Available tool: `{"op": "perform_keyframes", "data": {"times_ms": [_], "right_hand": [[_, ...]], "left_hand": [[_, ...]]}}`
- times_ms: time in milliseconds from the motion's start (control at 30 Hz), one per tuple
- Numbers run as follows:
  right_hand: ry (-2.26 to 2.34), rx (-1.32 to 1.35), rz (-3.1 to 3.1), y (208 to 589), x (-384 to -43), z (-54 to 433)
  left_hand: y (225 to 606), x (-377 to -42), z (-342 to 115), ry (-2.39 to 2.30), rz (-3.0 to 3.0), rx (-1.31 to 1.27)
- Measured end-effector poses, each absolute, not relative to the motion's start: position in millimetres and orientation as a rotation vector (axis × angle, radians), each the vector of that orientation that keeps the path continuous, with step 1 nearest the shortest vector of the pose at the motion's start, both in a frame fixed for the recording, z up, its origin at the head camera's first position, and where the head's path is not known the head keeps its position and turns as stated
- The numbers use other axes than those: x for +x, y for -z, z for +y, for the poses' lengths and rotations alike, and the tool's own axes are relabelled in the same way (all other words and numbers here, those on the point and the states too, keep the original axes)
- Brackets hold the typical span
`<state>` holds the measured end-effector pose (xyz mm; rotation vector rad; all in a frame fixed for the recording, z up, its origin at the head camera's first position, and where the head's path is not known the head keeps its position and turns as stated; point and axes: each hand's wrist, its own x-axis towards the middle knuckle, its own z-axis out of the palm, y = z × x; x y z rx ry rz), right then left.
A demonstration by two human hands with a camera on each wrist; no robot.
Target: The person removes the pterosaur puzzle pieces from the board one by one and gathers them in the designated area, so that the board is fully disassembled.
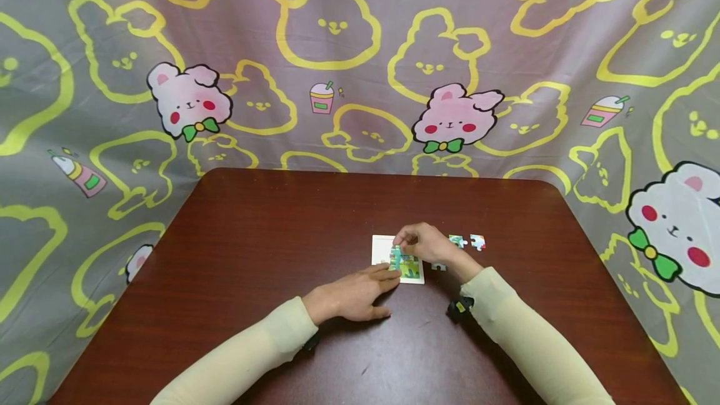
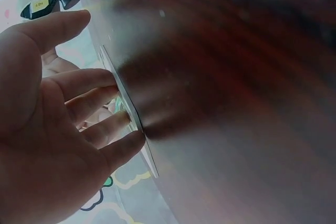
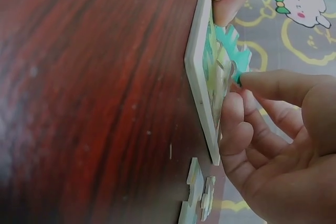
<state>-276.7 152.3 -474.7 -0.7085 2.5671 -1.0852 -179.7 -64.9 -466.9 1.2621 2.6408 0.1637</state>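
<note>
A jigsaw puzzle board [image 1: 380, 242] with a white frame lies on the table, its lower right part filled with a green and yellow picture. My left hand [image 1: 353, 295] rests its outstretched fingertips on the board's near left edge, the thumb held apart. In the left wrist view those fingers [image 2: 126, 148] reach the thin board edge. Above the board, my right hand [image 1: 429, 246] pinches a teal puzzle piece [image 3: 240, 59] between thumb and fingertips. That piece stands tilted up from the picture, its lower end close to the left fingertips. Part of the board is hidden under both hands.
Loose puzzle pieces lie right of the board: one [image 1: 439, 267] beside its edge, another [image 1: 458, 242] farther back, and one with red [image 1: 477, 242] at the far right. The brown table [image 1: 270, 224] meets a patterned curtain [image 1: 349, 80] behind.
</note>
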Motion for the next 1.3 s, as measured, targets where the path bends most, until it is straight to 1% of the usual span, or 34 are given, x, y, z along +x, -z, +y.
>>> {"op": "perform_keyframes", "data": {"times_ms": [467,700,967,1300], "right_hand": [[1.204,-0.639,2.481,472,-277,159],[1.243,-0.543,2.442,467,-276,167],[1.239,-0.546,2.451,465,-278,186],[1.213,-0.501,2.474,463,-276,211]], "left_hand": [[468,-179,-64,-0.161,2.639,1.255],[467,-178,-63,-0.138,2.649,1.266],[464,-178,-62,-0.103,2.673,1.314],[467,-179,-58,-0.101,2.669,1.311]]}}
